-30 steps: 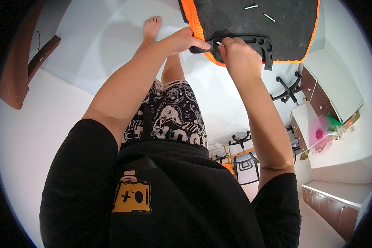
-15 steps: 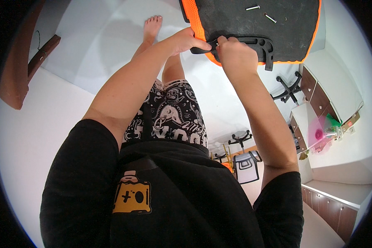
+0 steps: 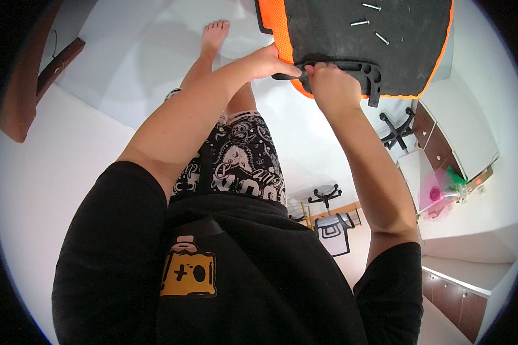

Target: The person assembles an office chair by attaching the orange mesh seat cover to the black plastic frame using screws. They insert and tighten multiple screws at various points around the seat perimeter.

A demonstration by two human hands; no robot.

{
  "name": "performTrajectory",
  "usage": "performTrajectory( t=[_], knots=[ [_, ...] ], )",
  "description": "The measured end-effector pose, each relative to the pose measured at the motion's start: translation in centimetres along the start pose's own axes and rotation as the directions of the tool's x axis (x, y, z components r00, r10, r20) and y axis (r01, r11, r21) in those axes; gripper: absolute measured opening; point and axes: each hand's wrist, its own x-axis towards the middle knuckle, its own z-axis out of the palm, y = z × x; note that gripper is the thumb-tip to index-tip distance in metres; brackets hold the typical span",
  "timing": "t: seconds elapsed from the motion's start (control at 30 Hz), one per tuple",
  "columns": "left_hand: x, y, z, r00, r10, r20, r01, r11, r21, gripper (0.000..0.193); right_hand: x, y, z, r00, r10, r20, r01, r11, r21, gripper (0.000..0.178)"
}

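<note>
A chair seat (image 3: pixel 328 34) with a black underside and orange mesh edging is at the top, its underside facing me. Along its near edge lies a black plastic armrest (image 3: pixel 375 86) with a hooked, slotted end. My left hand (image 3: pixel 270 62) is closed round the armrest's left end, thumb on top, its other fingers mostly hidden at the orange edge. Pressed together against the armrest just right of that thumb are the fingers of my right hand (image 3: pixel 335 86); whatever they pinch is hidden. Three silver bolts lie on the underside: an upper bolt (image 3: pixel 371 7), a middle bolt (image 3: pixel 360 23) and a lower bolt (image 3: pixel 381 38).
My bare foot (image 3: pixel 215 35) is on the pale floor, left of the seat. Black chair bases (image 3: pixel 397 129) stand to the right, near brown-fronted drawers (image 3: pixel 431 135). Pink and green plastic bags (image 3: pixel 437 192) are at the far right. A white bag with black outlines (image 3: pixel 332 233) sits lower down.
The seat has shifted slightly right and down in view, and the upper bolt has come into sight. Both hands keep to the armrest; the shiny bit between them no longer shows.
</note>
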Motion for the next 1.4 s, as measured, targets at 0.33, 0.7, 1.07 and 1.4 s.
performTrajectory(
  t=[0.33, 0.7, 1.07, 1.4],
  knots=[
    [1.0, -1.2, 0.3, 0.998, -0.061, -0.031, 0.065, 0.979, 0.191, 0.057, -0.2, 0.2, 1.0, 0.997, 0.005, -0.075, -0.003, 0.999, 0.034, 0.032],
    [0.8, -1.2, 0.0, 0.995, -0.068, 0.067, 0.062, 0.994, 0.090, 0.056, -0.1, -0.4, 0.7, 0.972, 0.184, 0.147, -0.215, 0.947, 0.240, 0.049],
    [0.7, -0.3, 0.0, 0.993, -0.094, 0.070, 0.088, 0.992, 0.091, 0.055, -0.4, 0.1, 1.5, 0.992, 0.073, -0.100, -0.067, 0.996, 0.058, 0.030],
    [0.1, 0.5, 0.3, 0.998, 0.021, 0.056, -0.020, 0.999, -0.029, 0.033, -0.6, -0.1, 1.0, 0.988, 0.096, -0.119, -0.093, 0.995, 0.030, 0.035]
  ],
)
